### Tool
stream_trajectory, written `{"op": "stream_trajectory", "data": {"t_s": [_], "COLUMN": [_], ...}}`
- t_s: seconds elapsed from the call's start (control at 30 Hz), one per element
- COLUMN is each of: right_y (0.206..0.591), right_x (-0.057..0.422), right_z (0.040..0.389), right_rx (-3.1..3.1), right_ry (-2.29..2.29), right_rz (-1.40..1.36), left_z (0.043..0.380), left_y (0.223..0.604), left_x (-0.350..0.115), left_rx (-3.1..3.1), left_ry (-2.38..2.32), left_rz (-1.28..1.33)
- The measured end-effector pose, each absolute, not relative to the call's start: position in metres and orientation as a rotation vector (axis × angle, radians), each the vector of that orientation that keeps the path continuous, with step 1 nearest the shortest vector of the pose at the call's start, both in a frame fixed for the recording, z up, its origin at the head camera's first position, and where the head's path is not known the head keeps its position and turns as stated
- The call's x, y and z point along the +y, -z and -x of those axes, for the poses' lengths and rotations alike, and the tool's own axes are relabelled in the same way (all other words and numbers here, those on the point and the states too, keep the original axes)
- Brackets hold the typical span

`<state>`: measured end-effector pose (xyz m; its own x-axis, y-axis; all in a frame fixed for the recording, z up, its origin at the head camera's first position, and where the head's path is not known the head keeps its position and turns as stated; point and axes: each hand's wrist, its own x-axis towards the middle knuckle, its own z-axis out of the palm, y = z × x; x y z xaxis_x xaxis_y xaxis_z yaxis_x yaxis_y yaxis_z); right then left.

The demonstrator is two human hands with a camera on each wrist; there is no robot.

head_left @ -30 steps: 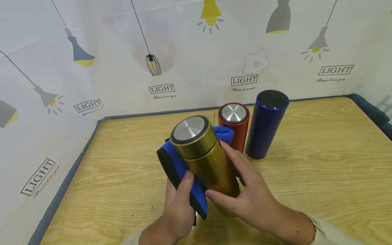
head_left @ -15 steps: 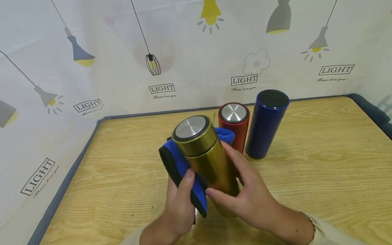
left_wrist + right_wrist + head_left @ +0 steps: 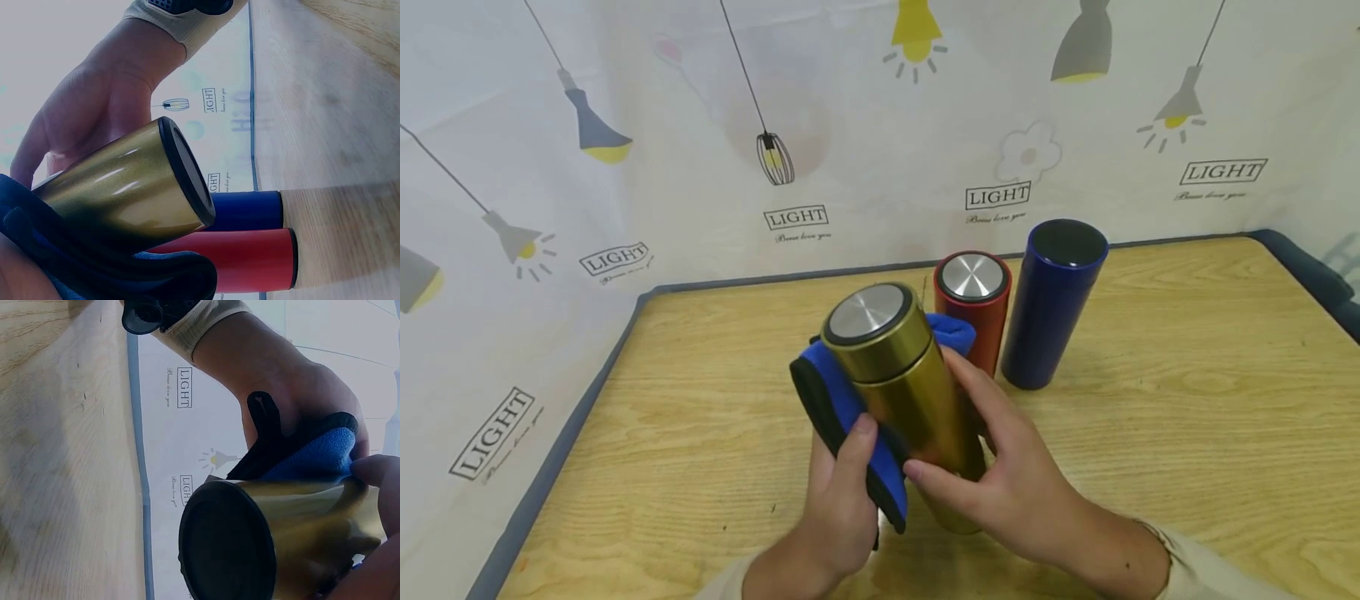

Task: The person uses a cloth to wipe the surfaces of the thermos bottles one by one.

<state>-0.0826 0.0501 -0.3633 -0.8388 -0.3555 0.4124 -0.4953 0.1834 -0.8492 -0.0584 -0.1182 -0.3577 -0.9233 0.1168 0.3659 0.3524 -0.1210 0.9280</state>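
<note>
A gold thermos flask [image 3: 917, 408] with a steel-topped lid is held tilted above the table, its lid end leaning to the left. My right hand [image 3: 1022, 475] grips its right side, thumb across the front. In my left hand [image 3: 842, 500] is a folded blue cloth [image 3: 838, 392] with black edging, wrapped against the flask's left side and back. The right wrist view shows the flask's dark base [image 3: 228, 544] and the cloth [image 3: 312, 456] pressed along its body. Most fingers of the left hand are hidden behind the cloth.
Behind the flask stand a red thermos [image 3: 977, 308] with a steel top and a taller blue thermos [image 3: 1052, 308] with a dark top, both upright on the wooden table [image 3: 1187, 400]. A lamp-printed white sheet [image 3: 865, 167] borders the table's back and left edges.
The gold flask and the cloth have shifted very slightly to the right since a second ago. Both hands keep their hold, and the other two flasks have stayed put.
</note>
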Motion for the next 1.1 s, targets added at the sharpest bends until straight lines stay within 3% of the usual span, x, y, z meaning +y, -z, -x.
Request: {"op": "stream_trajectory", "data": {"t_s": [1.1], "right_y": [0.3659], "right_x": [0.0511], "right_z": [0.0834], "right_rx": [-2.349], "right_ry": [-1.753], "right_rz": [-0.835], "left_z": [0.0584], "left_y": [0.3604], "left_x": [-0.1154], "left_rx": [-1.948], "left_ry": [2.218], "left_rz": [0.446]}}
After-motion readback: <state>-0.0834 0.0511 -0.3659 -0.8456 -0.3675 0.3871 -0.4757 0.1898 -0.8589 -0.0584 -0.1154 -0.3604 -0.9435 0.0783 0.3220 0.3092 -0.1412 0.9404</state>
